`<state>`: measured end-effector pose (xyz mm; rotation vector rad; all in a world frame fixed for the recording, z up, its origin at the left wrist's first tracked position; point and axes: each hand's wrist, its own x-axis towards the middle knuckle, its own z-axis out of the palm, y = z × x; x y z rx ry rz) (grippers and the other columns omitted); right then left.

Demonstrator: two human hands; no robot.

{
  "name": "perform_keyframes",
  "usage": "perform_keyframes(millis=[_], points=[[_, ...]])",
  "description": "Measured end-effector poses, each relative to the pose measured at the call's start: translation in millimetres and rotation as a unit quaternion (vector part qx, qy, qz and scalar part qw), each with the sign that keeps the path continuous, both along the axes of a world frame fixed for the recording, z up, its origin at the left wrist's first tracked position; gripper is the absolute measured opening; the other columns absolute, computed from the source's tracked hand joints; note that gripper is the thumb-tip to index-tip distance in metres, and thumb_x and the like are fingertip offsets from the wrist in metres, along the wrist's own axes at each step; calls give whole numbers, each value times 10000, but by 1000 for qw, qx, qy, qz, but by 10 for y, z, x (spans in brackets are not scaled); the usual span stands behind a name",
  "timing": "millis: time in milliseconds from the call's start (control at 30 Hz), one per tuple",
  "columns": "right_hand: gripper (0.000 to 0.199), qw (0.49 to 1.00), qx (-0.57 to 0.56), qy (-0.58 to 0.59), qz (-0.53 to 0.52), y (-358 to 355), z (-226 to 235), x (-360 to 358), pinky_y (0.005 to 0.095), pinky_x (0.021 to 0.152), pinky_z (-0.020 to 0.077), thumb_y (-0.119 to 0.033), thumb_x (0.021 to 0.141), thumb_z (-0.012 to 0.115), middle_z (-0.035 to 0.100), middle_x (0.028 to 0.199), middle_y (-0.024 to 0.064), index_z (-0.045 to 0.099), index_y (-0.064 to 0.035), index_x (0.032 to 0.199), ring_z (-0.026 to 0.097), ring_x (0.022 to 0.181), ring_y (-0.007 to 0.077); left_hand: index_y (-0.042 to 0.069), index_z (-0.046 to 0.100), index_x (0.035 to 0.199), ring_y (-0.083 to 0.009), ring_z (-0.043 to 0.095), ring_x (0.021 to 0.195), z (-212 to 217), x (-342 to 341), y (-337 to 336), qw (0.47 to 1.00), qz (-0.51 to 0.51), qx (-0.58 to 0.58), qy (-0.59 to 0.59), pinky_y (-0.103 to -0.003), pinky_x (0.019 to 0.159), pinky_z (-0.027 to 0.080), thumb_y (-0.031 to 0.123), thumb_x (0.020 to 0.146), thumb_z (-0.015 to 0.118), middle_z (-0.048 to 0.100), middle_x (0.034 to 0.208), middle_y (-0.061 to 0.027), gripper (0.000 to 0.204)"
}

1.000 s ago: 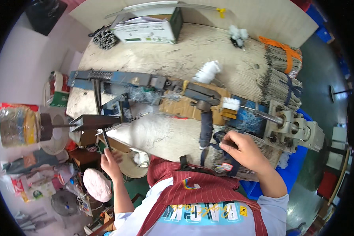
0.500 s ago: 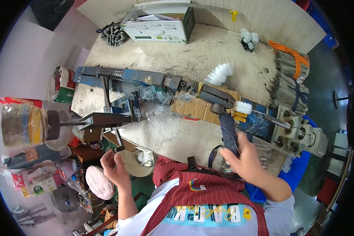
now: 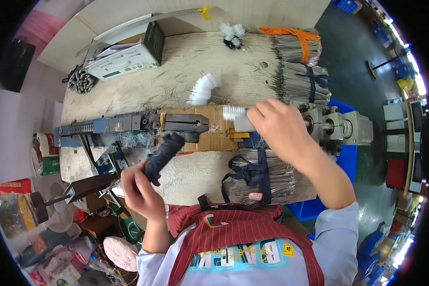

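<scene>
My left hand [image 3: 140, 189] is closed around the end of a black wrapped handle [image 3: 161, 159]. The handle slants up toward a dark metal jaw [image 3: 186, 123] on the long bench machine. My right hand [image 3: 280, 133] is closed at a small white-bristled brush [image 3: 234, 113], its fingertips curled over the brush's right side. A pale, flat-looking part shows just under those fingers; I cannot make out what it is. To the right of this hand stands a metal chuck unit [image 3: 326, 127], partly covered by my wrist.
White brushes lie behind the machine in a curved row [image 3: 202, 89]. Tied bundles of wire stems [image 3: 267, 176] rest in front of the machine, with further wire bundles [image 3: 300, 86] at the back right. A carton [image 3: 124, 62] stands back left; a blue bin [image 3: 345, 167] is at the right.
My right hand has left the handle and reached the brush. My left hand has risen from the lower left and taken the handle, which now points toward the left. The view has swung right.
</scene>
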<state>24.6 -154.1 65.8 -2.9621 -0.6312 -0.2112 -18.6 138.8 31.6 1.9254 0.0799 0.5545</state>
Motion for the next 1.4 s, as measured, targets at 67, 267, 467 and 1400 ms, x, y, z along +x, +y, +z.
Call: perform_keyframes(millis=[67, 267, 467, 1400], points=[[40, 1000, -7, 0, -7, -45, -66, 215, 390, 648, 525, -78, 784, 600, 611, 804, 98, 585, -42, 793, 634, 828, 274, -19, 560, 1019, -172, 618, 665, -323, -54, 163, 957, -52, -262, 117, -263, 570, 478, 97, 995, 471, 622, 897, -120, 149], [147, 972, 101, 194, -88, 232, -328, 1014, 465, 713, 508, -178, 856, 626, 667, 848, 156, 643, -33, 875, 647, 824, 365, -17, 518, 1073, -196, 649, 705, -533, -22, 186, 926, -104, -311, 185, -289, 585, 498, 172, 1020, 462, 619, 911, -129, 204], [87, 980, 180, 26, -79, 101, -27, 492, 461, 674, 514, -128, 833, 604, 649, 826, 142, 633, -46, 833, 646, 782, 364, -19, 517, 1117, -195, 641, 726, -660, -37, 219, 905, -133, -321, 245, -293, 619, 492, 189, 1016, 482, 616, 927, -118, 234], [141, 963, 159, 154, -156, -865, 78, -1445, 409, 601, 457, -67, 745, 670, 567, 722, 98, 534, -49, 778, 599, 694, 306, -32, 636, 974, -148, 614, 880, 56, -32, -756, 895, -417, 55, 151, -268, 770, 484, -21, 944, 508, 653, 955, -102, 132]])
